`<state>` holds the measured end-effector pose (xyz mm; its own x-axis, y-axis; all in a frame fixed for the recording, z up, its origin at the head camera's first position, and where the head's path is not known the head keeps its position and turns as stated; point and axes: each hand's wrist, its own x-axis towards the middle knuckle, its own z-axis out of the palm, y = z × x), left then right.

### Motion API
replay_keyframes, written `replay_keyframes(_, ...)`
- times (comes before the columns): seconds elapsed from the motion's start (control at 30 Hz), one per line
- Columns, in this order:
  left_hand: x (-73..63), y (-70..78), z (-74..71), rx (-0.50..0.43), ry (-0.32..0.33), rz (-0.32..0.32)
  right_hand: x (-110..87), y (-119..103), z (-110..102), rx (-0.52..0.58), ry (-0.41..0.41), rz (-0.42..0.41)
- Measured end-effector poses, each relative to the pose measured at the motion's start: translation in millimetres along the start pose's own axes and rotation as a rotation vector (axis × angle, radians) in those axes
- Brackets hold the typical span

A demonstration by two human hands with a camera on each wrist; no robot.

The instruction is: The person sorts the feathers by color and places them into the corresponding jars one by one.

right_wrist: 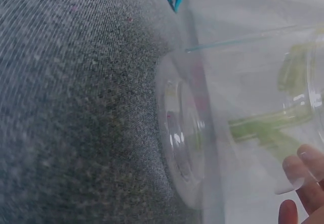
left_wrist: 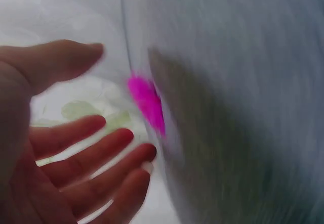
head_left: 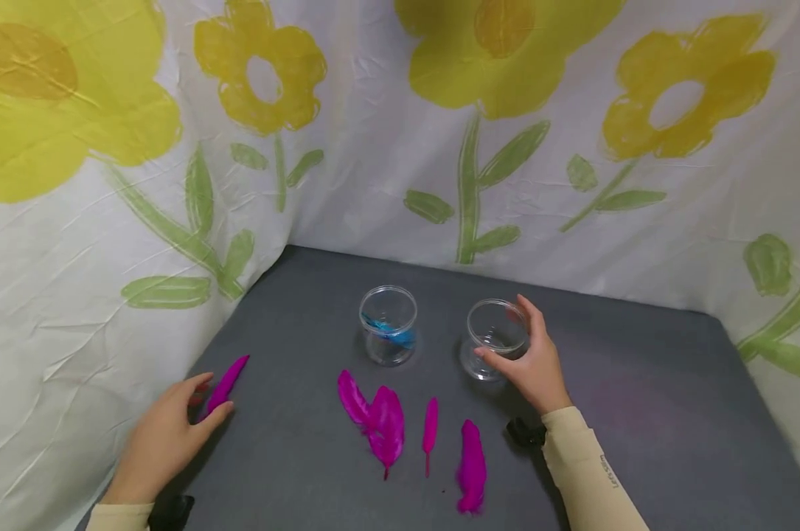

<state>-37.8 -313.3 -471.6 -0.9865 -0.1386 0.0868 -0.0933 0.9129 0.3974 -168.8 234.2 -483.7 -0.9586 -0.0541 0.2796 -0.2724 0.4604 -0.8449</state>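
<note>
My right hand [head_left: 537, 369] grips an upright clear jar [head_left: 479, 363], thumb at the near side and fingers round the far side of its rim. In the right wrist view the jar [right_wrist: 243, 107] fills much of the picture, with fingertips [right_wrist: 298, 171] by its wall. At the left, my left hand [head_left: 167, 435] is spread beside a magenta feather [head_left: 225, 387], the thumb and fingers apart. The left wrist view has that feather [left_wrist: 147, 102] beyond the fingertips of the hand [left_wrist: 76, 133], somewhat blurred.
A second clear jar [head_left: 388, 350] with a blue feather [head_left: 393, 333] inside stands left of the gripped one. More magenta feathers [head_left: 388, 428] lie in front on the grey table [head_left: 293, 472], one slim [head_left: 430, 428], one fluffy [head_left: 470, 472]. A flower-printed white curtain [head_left: 366, 147] borders the back.
</note>
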Motion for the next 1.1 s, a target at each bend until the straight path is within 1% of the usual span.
replay_keyframes(0.07, 0.6, -0.7, -4.9, 0.017, -0.004, -0.006, -0.1, 0.6, -0.2, -0.004, -0.008, 0.0)
replay_keyframes(0.13, 2.8, -0.6, -11.2, 0.045, -0.023, -0.027, -0.1, 0.5, -0.3, -0.006, -0.008, -0.003)
replay_keyframes(0.27, 10.7, -0.7, -23.8, 0.091, -0.103, -0.081, 0.9, 1.1, -0.2, -0.005, 0.001, -0.014)
replay_keyframes(0.37, 16.0, -1.1, -29.0, 0.108, -0.159, -0.111, 1.7, 1.7, -0.1, -0.014, 0.004, -0.023)
replay_keyframes(0.4, 16.9, -0.7, -29.9, 0.112, -0.164, -0.117, 1.7, 2.2, 0.1, -0.016, 0.005, -0.026)
replay_keyframes(0.5, 19.6, -0.1, -30.8, 0.118, -0.201, -0.141, 0.8, 1.8, 0.6, -0.018, 0.006, -0.022)
replay_keyframes(0.67, 22.1, 2.5, -29.8, 0.119, -0.279, -0.212, 0.4, 2.8, 2.2, -0.016, -0.003, -0.005)
replay_keyframes(0.73, 22.4, 3.2, -28.6, 0.115, -0.292, -0.23, 0.8, 3.7, 2.5, -0.017, -0.01, 0.002)
replay_keyframes(0.97, 21.1, 3.0, -22.8, 0.085, -0.306, -0.271, -0.3, 4.6, 1.9, -0.027, -0.029, 0.011)
replay_keyframes(1.1, 21.5, 1.1, -21.2, 0.083, -0.307, -0.28, -0.5, 4.6, 1.9, -0.018, -0.024, 0.006)
